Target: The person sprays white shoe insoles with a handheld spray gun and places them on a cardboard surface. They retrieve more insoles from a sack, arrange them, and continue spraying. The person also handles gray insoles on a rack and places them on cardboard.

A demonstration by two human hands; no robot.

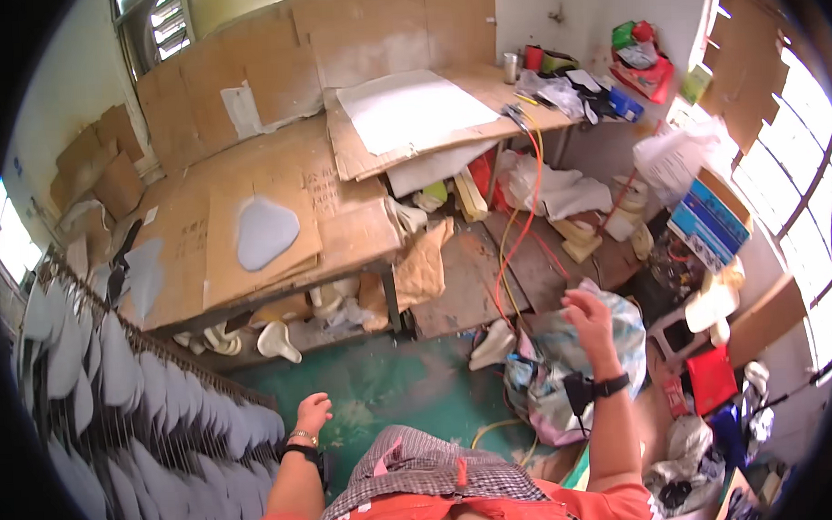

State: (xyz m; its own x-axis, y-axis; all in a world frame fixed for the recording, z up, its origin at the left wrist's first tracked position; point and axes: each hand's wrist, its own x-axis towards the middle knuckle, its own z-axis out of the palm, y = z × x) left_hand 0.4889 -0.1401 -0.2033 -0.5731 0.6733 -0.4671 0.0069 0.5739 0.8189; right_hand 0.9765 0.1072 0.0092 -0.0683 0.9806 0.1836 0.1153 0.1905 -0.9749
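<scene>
My left hand [314, 414] hangs over the green floor, near the rack of grey pads. Its fingers are loosely bent and I see nothing in them. Raised at the right, my right hand [589, 320] has its fingers apart and holds nothing visible. Below and behind it lies a large pale, patterned bag [625, 331]. Several flat grey rounded pads [155, 384] hang in rows on the rack at the left. One grey rounded pad [266, 230] lies on a cardboard sheet [216, 258] on the workbench, apart from both hands.
A white sheet [402, 109] covers part of the table ahead. An orange hose [528, 229] runs down from its edge to the floor. Pale moulded pieces [277, 343] sit beneath the workbench. At the right are a blue box [708, 222], a red box [711, 378] and more bags.
</scene>
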